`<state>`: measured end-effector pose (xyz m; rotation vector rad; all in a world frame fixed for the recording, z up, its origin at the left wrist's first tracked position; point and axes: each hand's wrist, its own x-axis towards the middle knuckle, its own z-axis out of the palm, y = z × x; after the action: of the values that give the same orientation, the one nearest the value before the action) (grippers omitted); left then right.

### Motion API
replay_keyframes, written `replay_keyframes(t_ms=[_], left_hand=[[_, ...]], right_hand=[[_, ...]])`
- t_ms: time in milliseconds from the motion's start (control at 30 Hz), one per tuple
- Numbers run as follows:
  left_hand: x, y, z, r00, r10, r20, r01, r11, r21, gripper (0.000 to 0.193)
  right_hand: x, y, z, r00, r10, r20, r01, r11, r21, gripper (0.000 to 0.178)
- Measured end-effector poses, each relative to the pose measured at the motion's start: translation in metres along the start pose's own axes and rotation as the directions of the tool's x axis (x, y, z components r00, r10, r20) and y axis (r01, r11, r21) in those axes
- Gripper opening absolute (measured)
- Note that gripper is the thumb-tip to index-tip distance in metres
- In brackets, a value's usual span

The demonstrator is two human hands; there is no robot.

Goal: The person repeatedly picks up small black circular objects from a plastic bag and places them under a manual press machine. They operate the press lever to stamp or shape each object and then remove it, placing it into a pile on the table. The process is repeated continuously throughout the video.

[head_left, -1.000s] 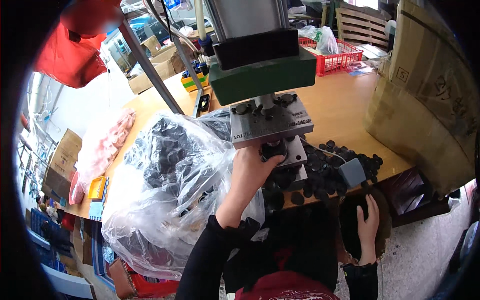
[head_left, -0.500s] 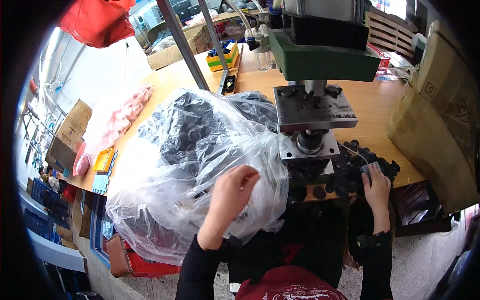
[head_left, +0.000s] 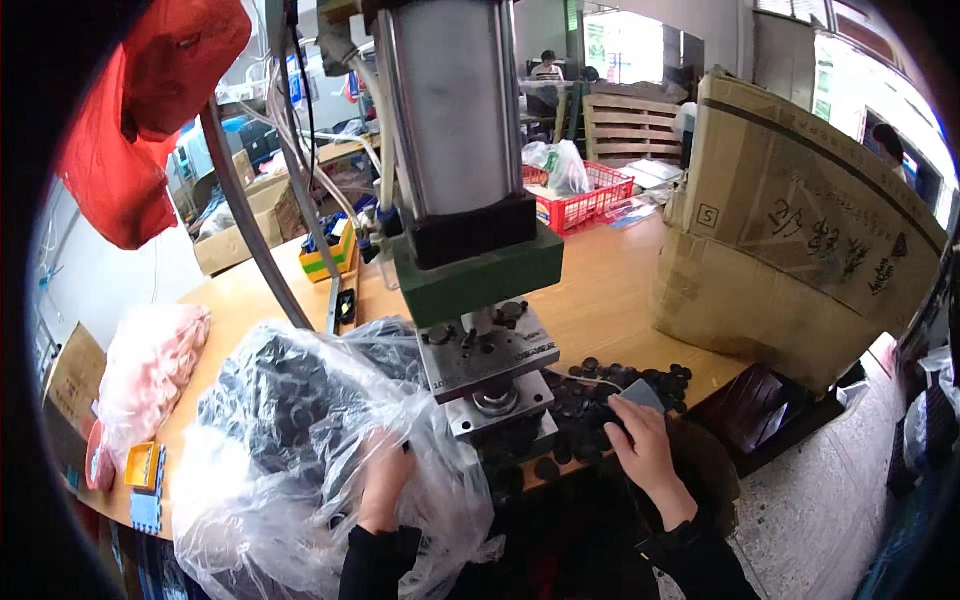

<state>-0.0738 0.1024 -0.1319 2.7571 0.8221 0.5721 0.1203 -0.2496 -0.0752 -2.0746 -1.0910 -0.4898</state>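
My left hand lies at the mouth of a big clear plastic bag full of small black round parts; folds of plastic veil its fingers. My right hand rests on a loose pile of the same black parts at the table's front edge and pinches a small grey-blue flat piece. Between the hands stands a press: a tall metal cylinder, a green block and a steel fixture with a round seat.
A large worn cardboard box stands right of the press on the wooden table. A pink bag, a yellow and a blue tray lie left. A red basket and people sit far back. A red cloth hangs upper left.
My left hand has dropped from the press fixture to the plastic bag. My right hand has come up from my lap to the pile of black parts, holding the grey-blue piece.
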Motion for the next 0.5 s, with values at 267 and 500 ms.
replay_keyframes(t_ms=[267,500], left_hand=[[-0.033,-0.006,-0.066,0.999,-0.047,-0.02,0.04,0.964,-0.264,0.025],[-0.088,0.038,-0.11,0.948,-0.188,0.257,0.245,-0.087,-0.966,0.051]], right_hand=[[0.064,-0.097,0.018,0.988,-0.144,-0.05,0.153,0.931,0.332,0.049],[0.103,-0.11,0.07,0.993,0.091,-0.073,-0.055,0.918,0.393,0.046]])
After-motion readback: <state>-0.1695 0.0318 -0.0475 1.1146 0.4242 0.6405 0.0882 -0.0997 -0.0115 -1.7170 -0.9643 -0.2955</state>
